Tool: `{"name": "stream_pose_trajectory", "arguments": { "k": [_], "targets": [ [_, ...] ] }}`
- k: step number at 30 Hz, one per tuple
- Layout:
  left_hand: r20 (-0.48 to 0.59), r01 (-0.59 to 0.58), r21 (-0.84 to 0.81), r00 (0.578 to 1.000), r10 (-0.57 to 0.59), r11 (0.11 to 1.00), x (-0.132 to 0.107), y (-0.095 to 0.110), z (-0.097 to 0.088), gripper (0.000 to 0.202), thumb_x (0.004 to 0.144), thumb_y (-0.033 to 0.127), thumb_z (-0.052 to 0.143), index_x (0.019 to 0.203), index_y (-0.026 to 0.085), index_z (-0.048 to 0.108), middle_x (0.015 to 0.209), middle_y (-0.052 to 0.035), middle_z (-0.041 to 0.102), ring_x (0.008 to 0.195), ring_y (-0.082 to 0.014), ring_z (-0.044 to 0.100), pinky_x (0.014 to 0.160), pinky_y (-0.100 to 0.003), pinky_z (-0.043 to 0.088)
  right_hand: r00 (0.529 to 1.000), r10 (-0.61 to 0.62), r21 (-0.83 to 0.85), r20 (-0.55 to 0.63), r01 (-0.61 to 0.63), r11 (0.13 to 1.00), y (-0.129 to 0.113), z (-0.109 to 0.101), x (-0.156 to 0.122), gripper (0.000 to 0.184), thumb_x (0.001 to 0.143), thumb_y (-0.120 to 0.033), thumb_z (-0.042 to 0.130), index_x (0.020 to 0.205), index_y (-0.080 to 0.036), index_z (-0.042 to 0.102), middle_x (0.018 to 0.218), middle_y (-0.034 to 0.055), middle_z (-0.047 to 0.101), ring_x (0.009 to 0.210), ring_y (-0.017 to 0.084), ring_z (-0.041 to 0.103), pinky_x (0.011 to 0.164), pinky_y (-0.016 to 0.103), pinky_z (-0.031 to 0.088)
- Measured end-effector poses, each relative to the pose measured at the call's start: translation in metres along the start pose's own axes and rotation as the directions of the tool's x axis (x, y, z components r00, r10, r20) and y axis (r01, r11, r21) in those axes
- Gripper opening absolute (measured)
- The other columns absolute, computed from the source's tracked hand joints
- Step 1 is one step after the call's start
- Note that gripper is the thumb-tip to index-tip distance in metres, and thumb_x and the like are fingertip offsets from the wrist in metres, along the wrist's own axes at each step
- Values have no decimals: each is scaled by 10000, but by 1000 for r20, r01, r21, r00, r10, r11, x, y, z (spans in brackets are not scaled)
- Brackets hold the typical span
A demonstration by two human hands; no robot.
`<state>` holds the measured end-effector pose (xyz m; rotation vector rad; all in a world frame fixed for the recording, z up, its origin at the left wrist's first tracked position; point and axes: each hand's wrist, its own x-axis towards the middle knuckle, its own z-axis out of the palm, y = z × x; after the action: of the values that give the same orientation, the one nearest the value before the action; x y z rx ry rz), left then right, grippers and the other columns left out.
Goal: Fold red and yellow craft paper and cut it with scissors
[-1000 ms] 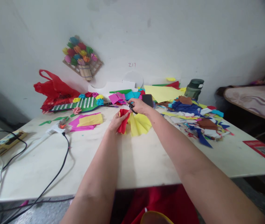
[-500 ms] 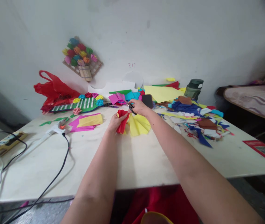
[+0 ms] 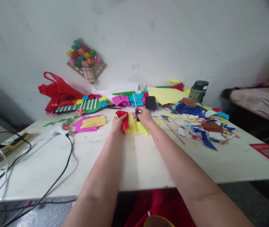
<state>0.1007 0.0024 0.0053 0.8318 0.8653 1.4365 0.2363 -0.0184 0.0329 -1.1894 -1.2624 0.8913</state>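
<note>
My left hand (image 3: 117, 123) is closed on a folded red paper (image 3: 124, 120) held just above the table. Pleated yellow paper (image 3: 137, 127) fans out to the right of the red piece, between my two hands. My right hand (image 3: 144, 115) grips a pair of scissors (image 3: 136, 108) whose blades point up and away from me. Both hands sit at the far middle of the pale table (image 3: 134, 157).
Coloured paper scraps (image 3: 200, 121) cover the right. A black phone (image 3: 150, 102), green jar (image 3: 198, 90), red plastic bag (image 3: 58, 91), green craft board (image 3: 82, 105) and pink-yellow sheets (image 3: 90, 122) sit around. A glue gun (image 3: 56, 130) and black cable (image 3: 61, 170) lie left; a thin stick (image 3: 173, 130) lies right.
The red paper has come down closer to the table and the yellow paper lies flatter. The scissors have swung from pointing left to pointing straight up.
</note>
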Motion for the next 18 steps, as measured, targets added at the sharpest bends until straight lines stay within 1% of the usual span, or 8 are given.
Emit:
{"name": "stream_pose_trajectory", "arguments": {
  "k": [3,5,7,8,10,12,15,18],
  "targets": [
    [-5,-17,-19,1000,17,1000,0,-1,1,342,460,253,771,698,133,556,598,-21,615,541,-160,593,579,-301,493,995,79,3,57,-79,997,-6,2,-15,347,567,-379,745,764,-186,535,528,-15,558,457,132,557,384,214,419],
    [8,-29,-25,1000,29,999,-1,-1,1,340,477,267,771,703,132,556,591,-22,612,538,-160,592,573,-294,489,985,120,-28,125,-117,993,-9,1,-22,340,599,-412,728,755,-179,535,521,-4,573,407,113,534,326,179,342],
    [13,-38,-48,999,39,998,-3,0,2,338,486,271,774,702,132,555,604,-29,619,540,-157,594,578,-291,491,971,132,-37,201,-127,991,-10,-3,-26,347,635,-453,700,754,-173,534,535,11,594,393,106,539,298,155,286],
    [13,-43,-65,999,44,997,-3,0,2,337,488,267,775,703,132,555,617,-32,626,545,-156,596,585,-292,494,963,131,-35,234,-126,991,-9,-6,-27,354,651,-472,685,756,-170,532,544,17,604,393,106,547,293,149,278],
    [12,-49,-106,999,51,993,-3,-1,2,334,494,258,776,711,130,557,637,-38,635,555,-159,602,597,-298,503,947,132,-30,295,-129,991,-8,-11,-27,370,678,-497,659,766,-164,524,561,25,619,402,112,565,292,148,300],
    [9,-49,-142,999,51,989,-1,-3,1,331,502,250,774,723,127,561,651,-45,642,568,-167,610,602,-306,510,917,156,-43,368,-151,988,-8,-17,-26,379,696,-507,643,769,-158,516,565,31,628,406,120,576,289,154,325],
    [-15,-46,-176,999,44,983,4,-6,0,321,519,231,769,743,123,567,673,-59,652,588,-185,623,607,-323,520,850,221,-95,478,-200,975,-11,-26,-26,384,721,-506,624,786,-144,515,537,32,626,390,123,572,279,160,339],
    [-38,-49,-202,998,43,978,7,-7,0,297,547,210,757,764,119,576,706,-75,660,619,-203,637,635,-345,527,796,266,-131,543,-233,964,-15,-35,-26,391,756,-507,587,832,-129,520,526,37,629,394,125,578,283,159,348]
  ]
}}
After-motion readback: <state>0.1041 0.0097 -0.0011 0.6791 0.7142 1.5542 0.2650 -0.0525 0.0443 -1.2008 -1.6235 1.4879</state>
